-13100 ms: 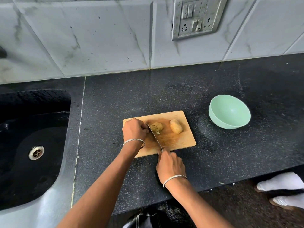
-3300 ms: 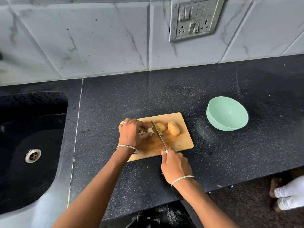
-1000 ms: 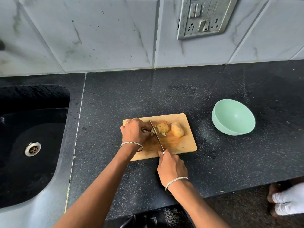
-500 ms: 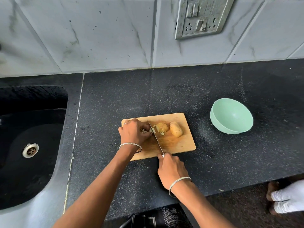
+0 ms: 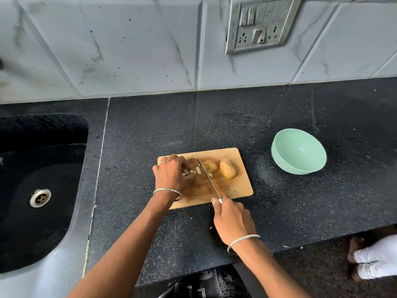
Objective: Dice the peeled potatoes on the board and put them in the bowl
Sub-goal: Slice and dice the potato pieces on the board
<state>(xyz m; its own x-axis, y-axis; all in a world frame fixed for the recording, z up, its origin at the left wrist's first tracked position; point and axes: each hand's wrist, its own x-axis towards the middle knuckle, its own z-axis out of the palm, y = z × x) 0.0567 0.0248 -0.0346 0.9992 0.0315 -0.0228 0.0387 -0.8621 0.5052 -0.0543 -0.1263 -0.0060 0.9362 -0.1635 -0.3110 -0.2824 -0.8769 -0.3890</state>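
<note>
A wooden cutting board lies on the black counter. On it sit one whole peeled potato and a partly cut potato. Small diced pieces lie under the curled fingers of my left hand, which covers and holds them at the board's left end. My right hand grips the handle of a knife; its blade runs across the board between the diced pieces and the cut potato. The mint green bowl stands to the right of the board with nothing in it.
A black sink with a metal drain lies to the left. The tiled wall with a switch plate is behind. The counter's front edge runs below my right wrist. Another person's feet are on the floor at lower right.
The knife blade has shifted slightly right of the diced pile, and a few more cut pieces show beside my left fingers. The potatoes and bowl stay put.
</note>
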